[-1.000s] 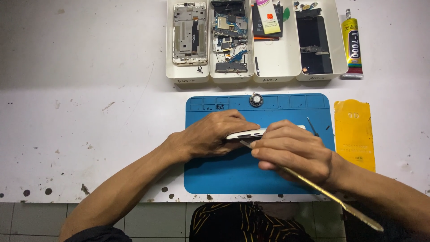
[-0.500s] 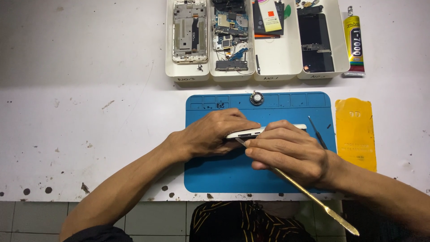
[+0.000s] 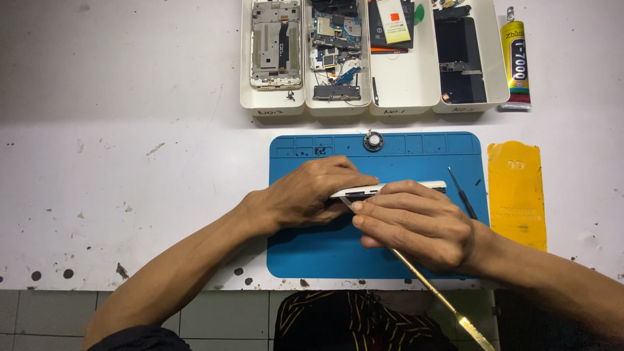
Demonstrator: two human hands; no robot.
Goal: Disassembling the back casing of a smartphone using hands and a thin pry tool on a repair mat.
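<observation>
Head view: blue rectangular silicone repair mat (image 3: 325, 250) is the landmark, lying on the scuffed white worktop (image 3: 130, 162). Left hand (image 3: 305, 194) over mat centre, grip closed around the slim white phone body (image 3: 416, 186), which stands on its long edge on the mat. Right hand (image 3: 419, 224) just right of the left hand, grip pinched on a long thin metal pry tool (image 3: 448, 302); tool tip sits at the phone's lower edge, handle runs diagonally past the mat's front edge and beyond the worktop edge. Thin black pick (image 3: 463, 193) lies on the mat's right part, just beside the right hand. Small round silver part (image 3: 373, 140) sits in the mat's top rim. Yellow flat plastic sheet (image 3: 518, 195) lies right of the mat, near but apart. Four white rectangular trays (image 3: 403, 104) with phone parts stand behind the mat; yellow glue tube (image 3: 515, 58) beside the rightmost tray. Bare worktop stretches left of the mat; mat's lower left area is uncovered.
</observation>
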